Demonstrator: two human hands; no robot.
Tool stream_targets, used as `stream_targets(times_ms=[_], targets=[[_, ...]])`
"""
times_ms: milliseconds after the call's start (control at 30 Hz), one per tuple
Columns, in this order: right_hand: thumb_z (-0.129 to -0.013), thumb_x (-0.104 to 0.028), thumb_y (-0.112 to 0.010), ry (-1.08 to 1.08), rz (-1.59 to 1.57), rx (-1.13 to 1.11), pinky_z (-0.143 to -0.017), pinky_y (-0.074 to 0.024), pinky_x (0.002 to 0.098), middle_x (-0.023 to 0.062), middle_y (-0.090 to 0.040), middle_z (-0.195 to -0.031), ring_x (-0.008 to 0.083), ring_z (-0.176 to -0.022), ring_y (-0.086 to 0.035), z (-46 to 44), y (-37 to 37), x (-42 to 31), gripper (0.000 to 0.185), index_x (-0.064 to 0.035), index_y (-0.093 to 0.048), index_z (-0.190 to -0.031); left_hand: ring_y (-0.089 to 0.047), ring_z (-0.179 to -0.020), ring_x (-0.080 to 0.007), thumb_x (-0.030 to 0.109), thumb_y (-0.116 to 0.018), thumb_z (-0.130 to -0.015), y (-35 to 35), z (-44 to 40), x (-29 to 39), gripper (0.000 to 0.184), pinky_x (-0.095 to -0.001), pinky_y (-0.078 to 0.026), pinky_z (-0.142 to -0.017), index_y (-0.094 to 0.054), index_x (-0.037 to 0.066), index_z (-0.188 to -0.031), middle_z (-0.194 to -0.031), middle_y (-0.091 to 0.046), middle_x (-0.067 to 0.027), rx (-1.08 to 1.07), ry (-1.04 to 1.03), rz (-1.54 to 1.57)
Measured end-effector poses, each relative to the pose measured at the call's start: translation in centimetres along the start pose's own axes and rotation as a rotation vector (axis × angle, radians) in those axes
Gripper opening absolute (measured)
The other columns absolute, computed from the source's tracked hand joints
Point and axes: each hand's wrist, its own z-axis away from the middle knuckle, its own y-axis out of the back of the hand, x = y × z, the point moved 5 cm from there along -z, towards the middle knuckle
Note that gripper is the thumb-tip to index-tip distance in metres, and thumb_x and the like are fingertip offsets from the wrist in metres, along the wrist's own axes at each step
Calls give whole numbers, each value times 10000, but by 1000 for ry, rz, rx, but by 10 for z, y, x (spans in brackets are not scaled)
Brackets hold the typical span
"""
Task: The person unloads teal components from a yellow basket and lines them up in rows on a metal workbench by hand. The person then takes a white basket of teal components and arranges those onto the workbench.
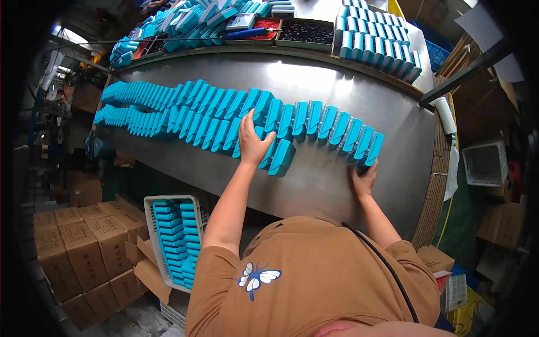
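Observation:
Two long rows of teal plastic cases (pixel 222 104), standing on edge side by side, run across the metal table. My left hand (pixel 255 143) rests at the front row near its right end, thumb and fingers spread. It touches the teal pieces there; some fingertips are hidden between the rows. The end case of the front row (pixel 282 158) stands just right of that hand. At the far right of the back row, my right hand (pixel 365 178) closes round the lower end of the last teal case (pixel 375 149). Part of its fingers is hidden behind the case.
Along the table's back lie a pile of teal and white cases (pixel 196 22), a tray of small dark parts (pixel 306 32) and stacked cases (pixel 376 42). A crate of teal pieces (pixel 147 224) stands below left, beside cardboard boxes (pixel 84 241). A metal bar (pixel 463 76) crosses at right.

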Motion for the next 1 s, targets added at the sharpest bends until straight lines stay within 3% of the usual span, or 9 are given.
stream_targets(times_ms=[200,300,400,533,567,700,767,900,1000], targets=[[-784,-186,-748,-14,-78,95,-963,-438,400,188,-518,-1248,320,-1152,-527,11,6,11,678,5,-407,-1338,-545,-1124,-278,128,-763,-749,92,131,-76,631,-378,-452,-890,-482,61,-1309,-1207,-546,-128,228,237,160],[-820,-137,-700,-92,-14,105,-860,-478,360,123,-551,-1113,226,-1016,-558,38,23,-3,475,-9,-488,-1225,-606,-1024,-245,117,-762,-760,123,237,-166,583,-355,-498,-841,-502,65,-1278,-1181,-592,-121,305,558,223],[-874,-71,-624,32,-159,-103,-795,-467,282,60,-567,-971,156,-867,-553,66,13,-75,251,-15,-549,-1107,-635,-969,-215,122,-768,-777,146,361,-254,561,-331,-528,-813,-508,30,-1265,-1154,-622,-149,509,886,318],[-916,-7,-568,261,-399,-557,-739,-446,239,21,-560,-894,97,-836,-533,100,-67,-185,61,-6,-582,-975,-650,-911,-223,122,-774,-766,189,501,-332,523,-342,-533,-808,-524,-11,-1205,-1085,-635,-184,790,1172,326],[-913,-16,-579,284,-369,-694,-714,-454,236,5,-565,-861,84,-762,-529,114,-91,-228,55,-9,-593,-965,-651,-913,-224,148,-770,-770,207,523,-342,507,-346,-531,-806,-540,-20,-1190,-1074,-644,-183,833,1201,278],[-917,-6,-582,504,-270,-1118,-714,-455,222,14,-601,-876,74,-786,-557,189,-214,-353,74,-6,-594,-990,-652,-949,-248,204,-757,-787,265,589,-399,477,-365,-520,-832,-580,-14,-1174,-1064,-664,-177,1014,1309,191],[-904,-27,-605,654,-180,-1321,-707,-482,248,45,-641,-889,93,-792,-600,243,-271,-421,112,-2,-610,-1013,-637,-1006,-303,242,-749,-795,289,604,-437,518,-402,-505,-880,-574,-13,-1211,-1097,-647,-198,1006,1326,125],[-869,-117,-645,831,-52,-1555,-731,-520,307,108,-682,-868,199,-792,-667,354,-387,-507,210,-17,-646,-1054,-578,-1090,-380,317,-710,-812,327,599,-490,562,-456,-473,-946,-572,-37,-1226,-1153,-598,-242,706,1478,-343],[-874,-192,-650,982,136,-1617,-849,-513,354,152,-670,-1025,281,-958,-652,426,-467,-543,322,-31,-619,-1152,-584,-1068,-388,344,-721,-808,331,583,-513,565,-456,-497,-924,-563,-73,-1156,-1106,-590,-237,538,1515,-323]])
